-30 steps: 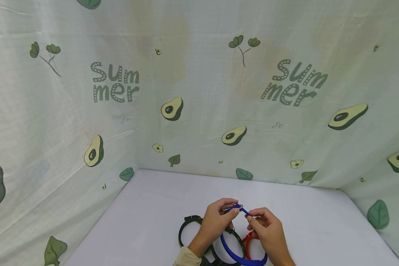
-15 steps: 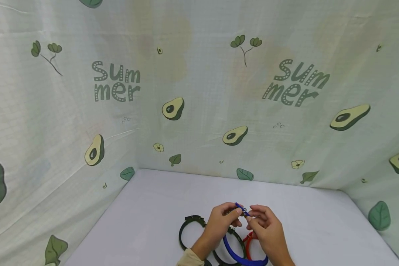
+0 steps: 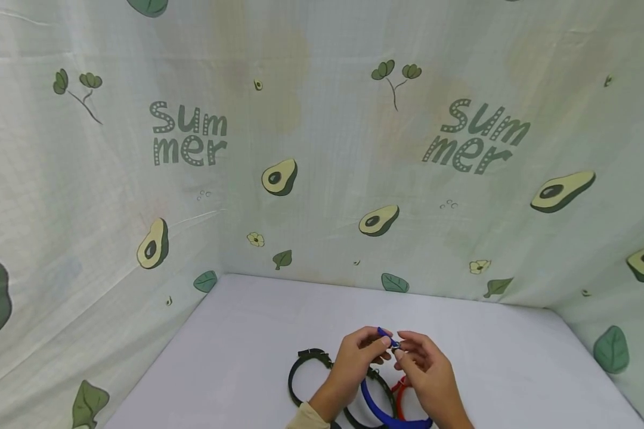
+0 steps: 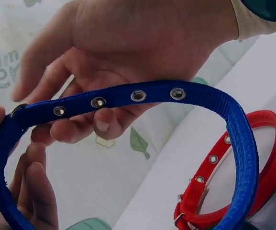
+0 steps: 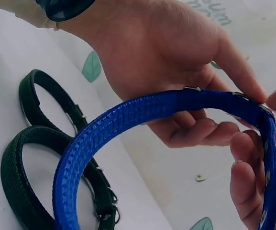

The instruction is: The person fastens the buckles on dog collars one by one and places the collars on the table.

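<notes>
A blue pet collar (image 4: 159, 91) with metal eyelets is held up between both hands, its loop hanging down. My left hand (image 3: 354, 360) pinches the eyelet end, and the blue tip pokes up past its fingers in the head view. My right hand (image 3: 432, 375) pinches the collar by its metal buckle (image 5: 267, 111), close against the left fingertips. In the left wrist view the row of eyelets crosses in front of the left fingers. The padded part of the band shows in the right wrist view. Fingers partly hide the buckle.
A red collar (image 4: 271, 143) lies on the white table (image 3: 257, 333), below the hands. Two dark green collars (image 5: 27, 187) lie on the table too, partly behind the blue one. A printed cloth (image 3: 322, 131) encloses the table's back and sides.
The two hands have drawn closer together. The blue strap, earlier stretched across the gap between them, now has its tip standing above the left fingers, with the right fingers at the buckle.
</notes>
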Tool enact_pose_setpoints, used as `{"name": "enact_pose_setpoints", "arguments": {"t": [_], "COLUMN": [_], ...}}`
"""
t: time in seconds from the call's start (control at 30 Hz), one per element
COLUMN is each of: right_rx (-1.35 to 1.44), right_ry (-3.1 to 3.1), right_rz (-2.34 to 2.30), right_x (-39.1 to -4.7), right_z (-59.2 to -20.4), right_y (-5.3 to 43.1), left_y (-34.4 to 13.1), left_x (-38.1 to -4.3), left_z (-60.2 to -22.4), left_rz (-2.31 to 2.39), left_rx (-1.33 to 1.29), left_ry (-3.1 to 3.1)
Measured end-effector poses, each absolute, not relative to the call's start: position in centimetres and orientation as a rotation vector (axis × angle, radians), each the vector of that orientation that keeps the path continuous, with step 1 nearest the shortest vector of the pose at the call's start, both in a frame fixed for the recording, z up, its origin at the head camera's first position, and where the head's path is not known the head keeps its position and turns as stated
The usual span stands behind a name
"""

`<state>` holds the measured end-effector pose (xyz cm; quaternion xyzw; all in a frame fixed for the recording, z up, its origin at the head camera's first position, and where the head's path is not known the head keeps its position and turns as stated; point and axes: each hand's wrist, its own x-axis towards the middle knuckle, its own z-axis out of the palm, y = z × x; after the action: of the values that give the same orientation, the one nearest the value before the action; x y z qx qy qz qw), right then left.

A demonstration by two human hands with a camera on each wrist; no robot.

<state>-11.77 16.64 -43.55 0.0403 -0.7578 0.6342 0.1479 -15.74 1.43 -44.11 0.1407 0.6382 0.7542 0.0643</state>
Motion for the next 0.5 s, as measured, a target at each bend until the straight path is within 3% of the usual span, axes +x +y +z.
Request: {"name": "enact_pose_setpoints", "arguments": {"t": [0.5], "right_rx": [0.033], "right_ry": [-2.306], "right_rz": [1.782], "right_x": [-12.14], "right_z": [-43.56], "right_y": [16.98], "left_y": [1.11], "left_x": [-16.1], "left_z": [-44.28], "left_rz": [2.399], "left_rx": [0.323], "left_ry": [1.703]}}
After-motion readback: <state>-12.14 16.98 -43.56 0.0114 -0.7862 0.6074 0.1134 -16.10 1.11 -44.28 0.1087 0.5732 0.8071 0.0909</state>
